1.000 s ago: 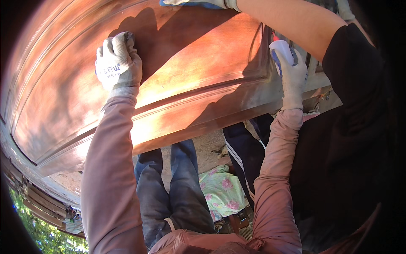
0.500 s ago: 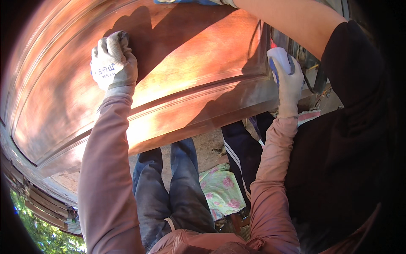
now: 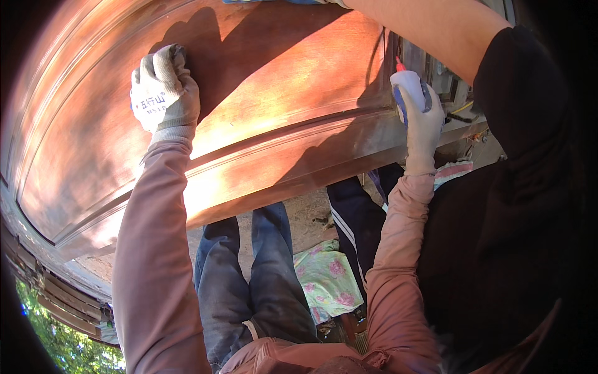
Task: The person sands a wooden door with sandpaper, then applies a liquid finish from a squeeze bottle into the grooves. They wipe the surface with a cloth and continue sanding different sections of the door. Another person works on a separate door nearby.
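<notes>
My left hand (image 3: 161, 93), in a pale work glove with blue print, is closed in a fist over the reddish-brown wooden panel (image 3: 299, 71). Its fingers curl inward, and whatever they hold, if anything, is hidden. Off the panel's right end, my right hand (image 3: 425, 128), gloved too, grips a white squeeze bottle (image 3: 408, 82) with a red nozzle pointing up. The glove's blue part shows beside the bottle. Dark shadows of hands and arms fall across the wood.
A co-worker's bare arm (image 3: 430, 28) with a black sleeve reaches over from the right, its gloved hand near a blue thing (image 3: 274, 2) at the panel's far edge. The co-worker's dark striped trousers (image 3: 355, 218) stand beside a flowered green cloth (image 3: 327, 280).
Both my hands have shifted slightly left, the bottle moving with the right one. My grips look the same.
</notes>
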The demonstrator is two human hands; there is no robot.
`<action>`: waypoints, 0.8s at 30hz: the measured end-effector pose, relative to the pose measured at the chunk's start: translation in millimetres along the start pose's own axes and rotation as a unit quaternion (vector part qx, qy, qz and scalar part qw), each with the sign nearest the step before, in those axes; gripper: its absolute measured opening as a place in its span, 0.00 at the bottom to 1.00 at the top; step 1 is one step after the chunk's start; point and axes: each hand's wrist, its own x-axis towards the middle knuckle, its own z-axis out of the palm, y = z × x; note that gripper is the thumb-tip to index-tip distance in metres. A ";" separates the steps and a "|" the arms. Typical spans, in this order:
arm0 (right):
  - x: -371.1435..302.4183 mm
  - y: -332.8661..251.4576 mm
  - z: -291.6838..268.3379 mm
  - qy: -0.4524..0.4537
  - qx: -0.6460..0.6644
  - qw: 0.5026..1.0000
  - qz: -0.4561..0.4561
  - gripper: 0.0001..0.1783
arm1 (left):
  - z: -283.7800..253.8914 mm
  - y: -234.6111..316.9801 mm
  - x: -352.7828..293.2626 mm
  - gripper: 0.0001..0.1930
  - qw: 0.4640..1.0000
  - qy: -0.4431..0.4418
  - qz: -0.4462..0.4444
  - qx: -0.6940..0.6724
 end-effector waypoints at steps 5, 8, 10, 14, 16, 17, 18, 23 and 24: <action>0.0 3.7 2.2 0.024 0.011 1.000 0.003 0.34 | -0.9 1.2 0.3 0.10 1.000 -0.002 0.001 -0.001; 4.7 7.4 3.6 0.007 0.032 0.999 -0.002 0.33 | -1.0 2.5 1.1 0.10 1.000 -0.003 -0.007 0.007; 4.3 10.1 2.8 0.009 0.040 0.999 -0.005 0.32 | -1.3 2.9 1.5 0.09 1.000 -0.009 -0.013 0.009; -3.6 13.3 -1.3 0.009 0.046 0.999 0.016 0.33 | -1.9 2.7 2.1 0.09 1.000 -0.013 -0.007 0.010; -6.8 12.9 -2.9 0.018 0.013 0.999 0.031 0.33 | -2.0 2.3 2.2 0.09 1.000 -0.009 -0.001 0.013; -7.6 12.3 -3.2 0.014 0.024 0.999 0.028 0.33 | -2.0 2.2 2.1 0.09 1.000 -0.008 -0.002 0.011; -7.4 11.4 -3.3 0.013 0.029 0.999 0.030 0.33 | -2.1 2.1 2.1 0.09 1.000 -0.008 -0.002 0.010; -3.6 8.7 -1.0 0.005 0.043 0.999 0.027 0.33 | -2.5 2.6 2.2 0.09 1.000 -0.012 -0.004 0.005; -3.6 9.1 -0.5 0.010 0.041 0.999 0.021 0.33 | -2.6 2.7 2.2 0.09 1.000 -0.012 -0.005 0.007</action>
